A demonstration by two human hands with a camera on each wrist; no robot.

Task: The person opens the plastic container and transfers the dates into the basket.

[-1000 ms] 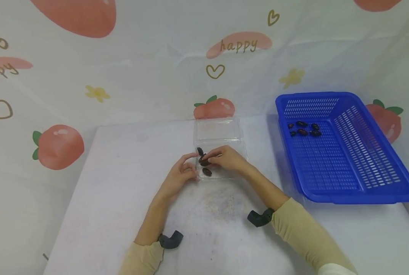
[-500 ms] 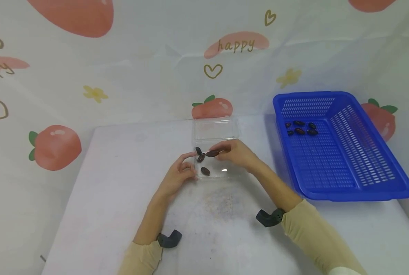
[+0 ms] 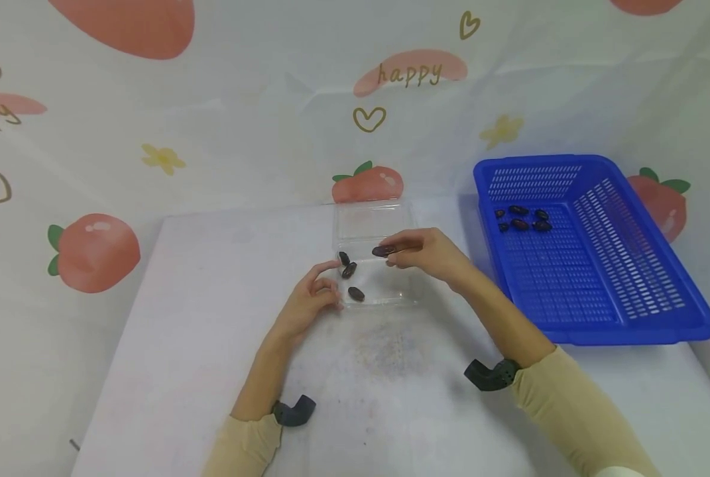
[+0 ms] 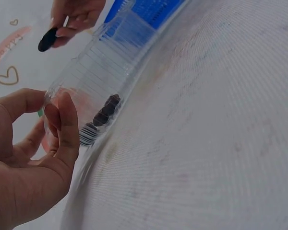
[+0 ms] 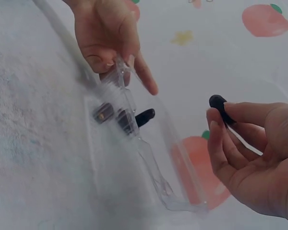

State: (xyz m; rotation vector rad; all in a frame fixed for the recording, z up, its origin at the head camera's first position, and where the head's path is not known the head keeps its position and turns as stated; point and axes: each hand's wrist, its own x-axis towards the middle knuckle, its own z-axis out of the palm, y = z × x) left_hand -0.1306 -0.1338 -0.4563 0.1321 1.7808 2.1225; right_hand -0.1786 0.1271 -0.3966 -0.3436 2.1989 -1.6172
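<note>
- Left hand (image 3: 303,301), centre of head frame: fingers pinch the near-left edge of the box.
- Clear plastic hinged box (image 3: 384,281), centre: lid open; three dark-brown oval pieces (image 3: 356,294) lie along its left side.
- Right hand (image 3: 432,255), right of centre: pinches one dark-brown oval piece (image 3: 381,252), raised clear of the box.
- Blue slotted plastic basket (image 3: 629,336), frame right: six similar pieces (image 3: 519,225), upper left.

Dark piece (image 3: 381,252) partly hidden by right fingers (image 3: 405,236), sleeves (image 3: 242,445) cut by head view's bottom edge
</note>
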